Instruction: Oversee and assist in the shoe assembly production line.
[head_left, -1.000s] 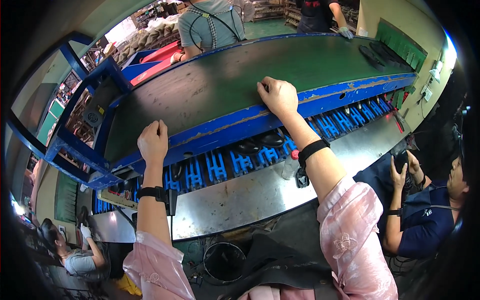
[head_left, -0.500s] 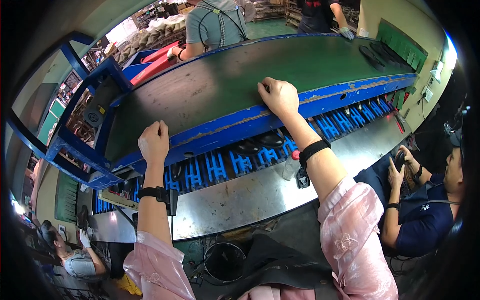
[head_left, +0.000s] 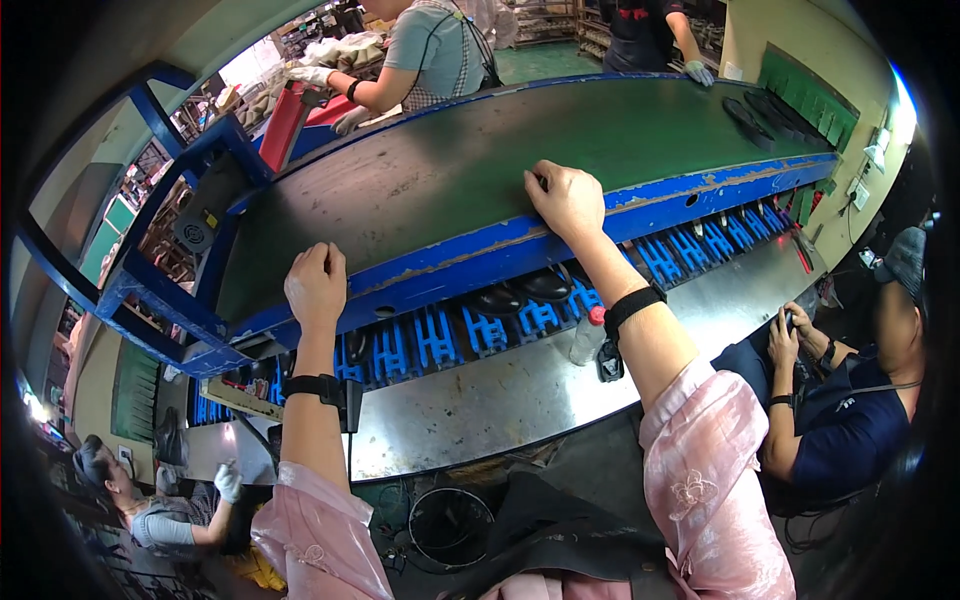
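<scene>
My left hand (head_left: 316, 284) is a loose fist resting on the blue front edge (head_left: 450, 262) of the green conveyor belt (head_left: 480, 170), holding nothing. My right hand (head_left: 566, 199) lies farther right, fingers curled over the same blue edge and onto the belt. Both wrists wear black bands. Under the belt, dark shoe soles (head_left: 522, 293) rest on a lower track of blue racks (head_left: 440, 335).
A metal shelf (head_left: 520, 400) runs below with a plastic bottle (head_left: 588, 335) on it. A seated person in dark blue (head_left: 850, 420) is at right, another person (head_left: 150, 510) at lower left. Two people work across the belt (head_left: 430, 50). Dark soles (head_left: 760, 115) lie at the belt's far right.
Both hands stay on the belt edge. The person across the belt has shifted and now reaches left toward red parts.
</scene>
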